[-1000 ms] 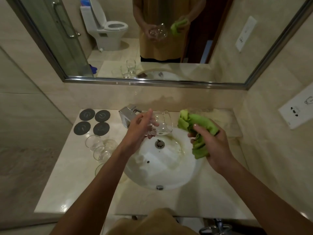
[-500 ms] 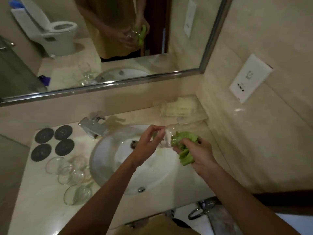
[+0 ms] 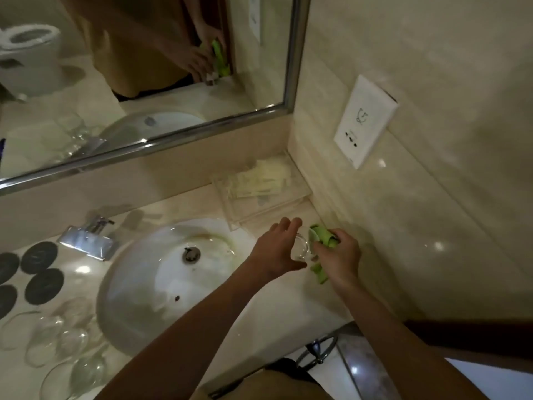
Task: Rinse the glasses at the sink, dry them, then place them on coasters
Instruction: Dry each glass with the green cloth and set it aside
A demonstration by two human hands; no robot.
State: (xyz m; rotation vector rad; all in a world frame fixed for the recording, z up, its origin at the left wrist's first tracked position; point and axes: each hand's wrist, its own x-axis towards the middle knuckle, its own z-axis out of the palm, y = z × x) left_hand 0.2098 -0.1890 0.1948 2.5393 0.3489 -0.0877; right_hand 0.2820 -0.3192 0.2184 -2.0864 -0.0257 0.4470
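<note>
One glass (image 3: pixel 301 247), held in the left hand's (image 3: pixel 277 249) curled fingers at centre right beside the sink (image 3: pixel 150 284), now has the right hand's (image 3: pixel 340 256) pinched green cloth (image 3: pixel 321 236) pushed inside, so drying has begun.

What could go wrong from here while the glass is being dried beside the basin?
1. The left hand holds the glass with fingers spread rather than wrapped, while the right hand works the green cloth into it. If it is still wet, it might slip onto the stone counter.
2. The other glasses lie crowded by the sink, near the counter's front edge; reaching past them to the coasters could knock one.
</note>
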